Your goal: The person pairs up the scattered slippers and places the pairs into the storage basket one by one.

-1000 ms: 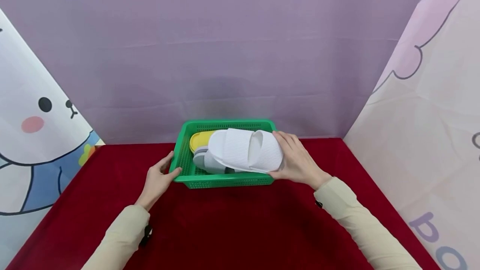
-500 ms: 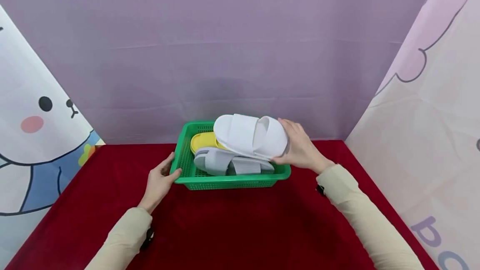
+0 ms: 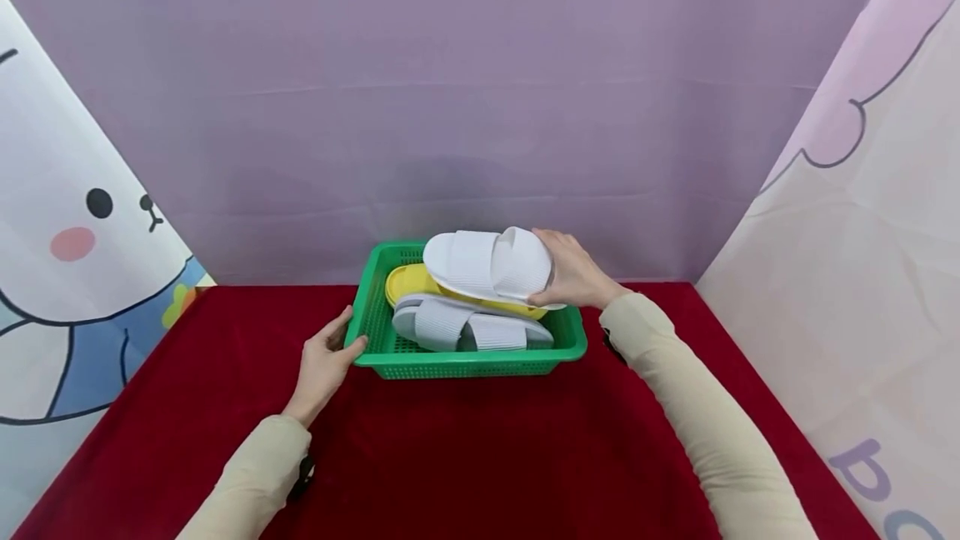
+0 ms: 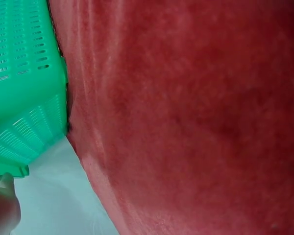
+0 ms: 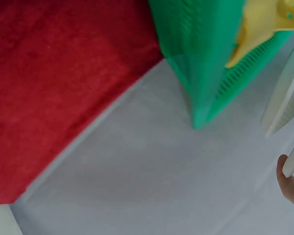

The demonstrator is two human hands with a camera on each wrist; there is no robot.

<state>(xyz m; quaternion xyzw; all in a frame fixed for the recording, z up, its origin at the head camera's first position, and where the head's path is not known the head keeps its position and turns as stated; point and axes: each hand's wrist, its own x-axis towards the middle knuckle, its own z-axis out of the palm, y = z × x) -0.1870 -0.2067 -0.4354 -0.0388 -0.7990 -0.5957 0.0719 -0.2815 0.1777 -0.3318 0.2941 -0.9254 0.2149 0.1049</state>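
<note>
My right hand [image 3: 576, 270] grips the heel end of a white slipper [image 3: 472, 265] with ribbed straps, over the back of a green basket [image 3: 465, 359]. Below it, a yellow slipper [image 3: 408, 282] lies partly covered, and a grey slipper [image 3: 441, 323] lies along the basket's front. In the right wrist view two white slipper edges [image 5: 284, 98] show at the right, so a second white slipper may be held too. My left hand [image 3: 324, 363] holds the basket's left rim between thumb and fingers; the left wrist view catches only part of this hand [image 4: 4, 203].
The basket stands on a red cloth [image 3: 480, 448] near its back edge. A purple curtain [image 3: 465, 90] hangs close behind. Printed cloth panels flank the space, a cartoon face [image 3: 71, 182] on the left panel [image 3: 45, 107] and lettering on the right panel [image 3: 862, 315].
The right hand has raised the white slipper off the grey one and moved it back, then slightly left, over the yellow slipper. The left hand keeps its hold on the rim.
</note>
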